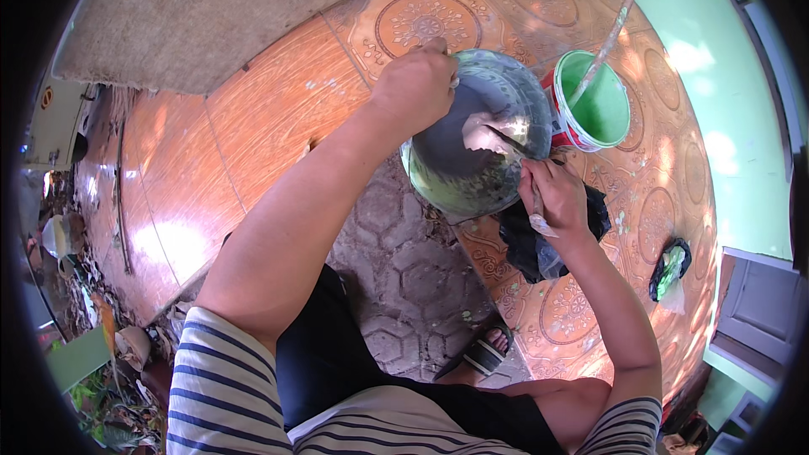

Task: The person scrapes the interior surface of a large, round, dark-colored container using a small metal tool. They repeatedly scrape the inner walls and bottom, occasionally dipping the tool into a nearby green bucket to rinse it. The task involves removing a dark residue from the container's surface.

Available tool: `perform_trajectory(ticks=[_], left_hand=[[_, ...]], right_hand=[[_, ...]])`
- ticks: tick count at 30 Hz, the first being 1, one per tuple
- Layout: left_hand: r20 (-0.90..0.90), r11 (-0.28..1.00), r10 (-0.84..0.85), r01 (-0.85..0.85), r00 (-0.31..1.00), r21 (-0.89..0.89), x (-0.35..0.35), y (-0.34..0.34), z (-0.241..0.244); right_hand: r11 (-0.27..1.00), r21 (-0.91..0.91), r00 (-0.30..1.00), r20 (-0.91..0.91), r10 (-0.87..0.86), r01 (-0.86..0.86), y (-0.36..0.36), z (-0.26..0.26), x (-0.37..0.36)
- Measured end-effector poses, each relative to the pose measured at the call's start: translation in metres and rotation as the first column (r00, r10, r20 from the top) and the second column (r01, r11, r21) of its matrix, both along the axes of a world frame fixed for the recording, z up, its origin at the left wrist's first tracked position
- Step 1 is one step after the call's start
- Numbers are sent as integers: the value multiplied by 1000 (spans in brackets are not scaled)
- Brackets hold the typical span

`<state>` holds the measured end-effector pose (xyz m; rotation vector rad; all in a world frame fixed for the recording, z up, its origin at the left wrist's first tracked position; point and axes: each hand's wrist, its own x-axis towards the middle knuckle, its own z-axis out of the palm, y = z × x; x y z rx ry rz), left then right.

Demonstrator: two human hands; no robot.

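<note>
My left hand (417,85) is closed on the left rim of a round basin (436,193), which is tilted over the edge of the tiled floor. Grey liquid paint or slurry (452,126) lies inside it, and its walls are smeared with pale green. In my right hand (556,193), at the basin's lower right, is the handle of a tool (538,208) with a paint-smeared end; its working end reaches into the basin and cannot be made out. A bucket (600,101) coated inside with light green paint stands just right of the basin, a stick (607,44) leaning in it.
A black plastic bag (524,243) lies under my right hand. Farther right is a small green-stained bag (673,272) near the green wall (720,107). A beige mat (253,6) covers the upper left floor. Paving (430,272) and my sandalled foot are below.
</note>
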<state>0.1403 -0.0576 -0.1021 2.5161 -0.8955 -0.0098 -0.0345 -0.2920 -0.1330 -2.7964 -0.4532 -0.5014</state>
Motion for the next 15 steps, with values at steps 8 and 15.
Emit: perform_trajectory(ticks=[8, 15], left_hand=[[-18, 1000, 12, -12, 1000, -2, -1, -1, -5], [-14, 1000, 8, -8, 1000, 3, -3, -1, -4]], right_hand=[[973, 222, 992, -91, 82, -60, 33, 8, -5], [976, 184, 982, -124, 142, -117, 13, 10, -2]])
